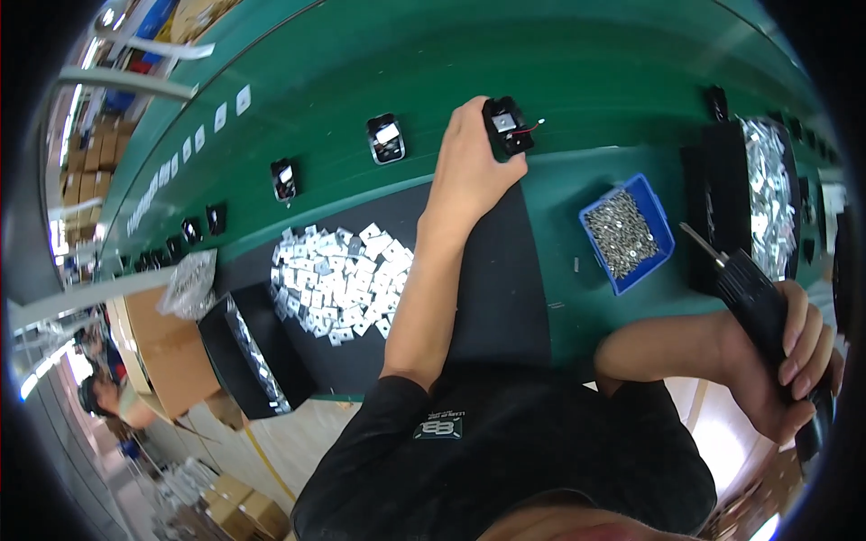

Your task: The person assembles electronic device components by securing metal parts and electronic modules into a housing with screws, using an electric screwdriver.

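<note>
Broadly, tabletop [559,81]: a long green surface that curves across the upper half of the view, with a row of small black parts lying along its far band.
Black mat [501,288]: dark sheet on the near side of the tabletop, under the left forearm.
Black tray, right [722,207]: stands at the right edge and holds a heap of shiny metal plates [767,189].
Black tray, left [257,352]: sits tilted at the mat's left corner, with silvery pieces along its inner wall.
Plate pile [338,279]: many small square metal plates spread loose on the mat, left of the left forearm.
Blue bin [658,216]: small open box between the mat and the right tray, filled with small silvery fasteners [622,233].
Electric screwdriver [758,307]: black body with a thin bit pointing up and left, held above the tabletop's near right edge, well apart from the black part.
Right hand [785,361]: its grip is closed around the electric screwdriver's handle.
Left hand [469,171]: arm stretched forward, grip closed on the small black part, fingers at its left side.
Small black part [507,124]: boxy piece with a pale face and a short red wire at its right, held at the far band of the tabletop, right of two similar black parts [386,138].
</note>
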A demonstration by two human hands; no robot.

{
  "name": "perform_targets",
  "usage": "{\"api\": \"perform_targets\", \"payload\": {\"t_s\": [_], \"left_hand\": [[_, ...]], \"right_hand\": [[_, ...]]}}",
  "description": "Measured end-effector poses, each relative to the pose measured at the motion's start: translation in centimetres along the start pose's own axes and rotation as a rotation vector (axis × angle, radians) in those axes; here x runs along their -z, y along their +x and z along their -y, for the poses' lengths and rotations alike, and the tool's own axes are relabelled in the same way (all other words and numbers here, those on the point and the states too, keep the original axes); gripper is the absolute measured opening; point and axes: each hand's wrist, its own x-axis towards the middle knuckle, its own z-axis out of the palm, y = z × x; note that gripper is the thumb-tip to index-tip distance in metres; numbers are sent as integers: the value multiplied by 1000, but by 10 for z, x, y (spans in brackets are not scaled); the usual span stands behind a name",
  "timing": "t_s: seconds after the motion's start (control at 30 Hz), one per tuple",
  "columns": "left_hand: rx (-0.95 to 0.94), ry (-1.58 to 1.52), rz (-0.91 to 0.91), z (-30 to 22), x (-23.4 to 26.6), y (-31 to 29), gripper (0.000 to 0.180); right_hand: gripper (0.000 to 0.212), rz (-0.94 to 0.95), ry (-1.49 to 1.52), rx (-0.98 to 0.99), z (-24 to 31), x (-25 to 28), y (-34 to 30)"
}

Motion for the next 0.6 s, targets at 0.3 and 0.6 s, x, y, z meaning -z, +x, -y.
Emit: {"api": "perform_targets", "payload": {"t_s": [0.3,0.6], "left_hand": [[184,232,107,36,-9,-7,76],[88,278,-72,12,-7,-7,80]], "right_hand": [[22,-8,-45,15,-7,7,5],[25,59,-157,-31,2,5,9]]}}
